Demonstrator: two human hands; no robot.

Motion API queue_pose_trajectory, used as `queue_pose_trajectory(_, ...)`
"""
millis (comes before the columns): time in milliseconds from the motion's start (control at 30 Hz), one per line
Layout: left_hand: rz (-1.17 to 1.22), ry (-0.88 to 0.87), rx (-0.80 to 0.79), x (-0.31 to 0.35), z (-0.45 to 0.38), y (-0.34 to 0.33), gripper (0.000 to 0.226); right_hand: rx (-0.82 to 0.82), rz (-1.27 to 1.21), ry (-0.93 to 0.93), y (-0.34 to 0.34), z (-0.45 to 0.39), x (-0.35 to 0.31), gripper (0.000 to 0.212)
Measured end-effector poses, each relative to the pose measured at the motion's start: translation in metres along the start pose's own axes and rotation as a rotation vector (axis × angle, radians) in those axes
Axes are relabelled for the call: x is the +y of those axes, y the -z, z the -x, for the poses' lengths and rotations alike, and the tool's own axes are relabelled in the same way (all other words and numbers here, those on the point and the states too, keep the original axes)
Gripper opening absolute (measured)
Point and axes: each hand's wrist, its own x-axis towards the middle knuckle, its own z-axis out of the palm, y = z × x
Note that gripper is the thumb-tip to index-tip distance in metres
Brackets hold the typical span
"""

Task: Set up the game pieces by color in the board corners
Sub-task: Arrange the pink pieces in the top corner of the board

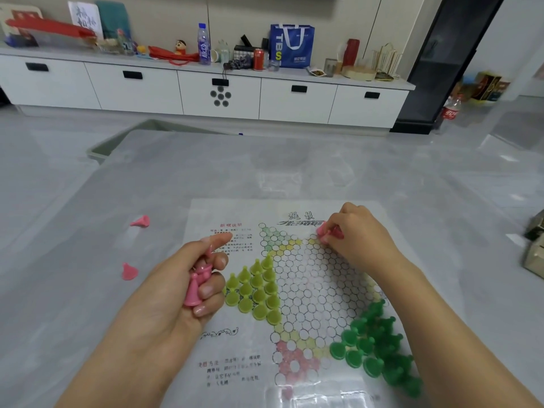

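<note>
Glossy grey marble-look table [182,184] carries a thin white paper game board printed with a hexagonal grid of circles [309,290], lying flat near the front edge. Two loose pink plastic cone-shaped pawns lie tipped over on bare tabletop left of the sheet: one further back [140,221], one nearer [129,271].

The left hand [188,278] is palm up, fingers curled in, thumb stretched forward, gripping pink pieces [196,285] in the palm. The right hand [353,234] reaches farther forward, knuckles up, fingertips pinching a pink piece [321,230]. Both bare forearms run in from the lower edge.
</note>
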Motion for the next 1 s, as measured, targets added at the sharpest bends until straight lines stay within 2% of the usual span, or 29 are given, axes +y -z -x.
queue_pose_trajectory(467, -0.072, -0.026, -0.002, 0.001, 0.006, -0.003, 0.022, -0.020, -0.072, -0.038, 0.005, 0.005, -0.004, 0.002)
queue_pose_trajectory(633, -0.257, -0.064, -0.079, -0.001, 0.015, -0.007, 0.012, 0.076, -0.194, -0.082, 0.035, 0.006, -0.013, 0.005)
queue_pose_trajectory(700, -0.317, -0.065, -0.120, -0.003, 0.018, -0.009, 0.014, 0.158, -0.102, -0.016, 0.045, 0.005, -0.018, 0.014)
queue_pose_trajectory(767, -0.368, -0.086, -0.141, -0.004, 0.020, -0.012, 0.011, 0.204, -0.110, 0.059, 0.054, 0.006, -0.031, 0.016)
queue_pose_trajectory(833, -0.428, -0.128, -0.137, -0.005, 0.021, -0.014, 0.006, 0.140, -0.244, 0.141, 0.066, 0.012, -0.048, 0.015)
queue_pose_trajectory(867, -0.464, -0.155, -0.123, -0.006, 0.020, -0.014, 0.005, 0.053, -0.329, 0.190, 0.072, 0.017, -0.059, 0.015)
queue_pose_trajectory(933, -0.505, -0.190, -0.102, -0.007, 0.020, -0.013, 0.005, -0.198, -0.465, 0.298, 0.080, 0.026, -0.078, 0.015)
queue_pose_trajectory(1000, -0.510, -0.197, -0.106, -0.007, 0.021, -0.014, 0.006, -0.404, -0.496, 0.373, 0.077, 0.032, -0.092, 0.018)
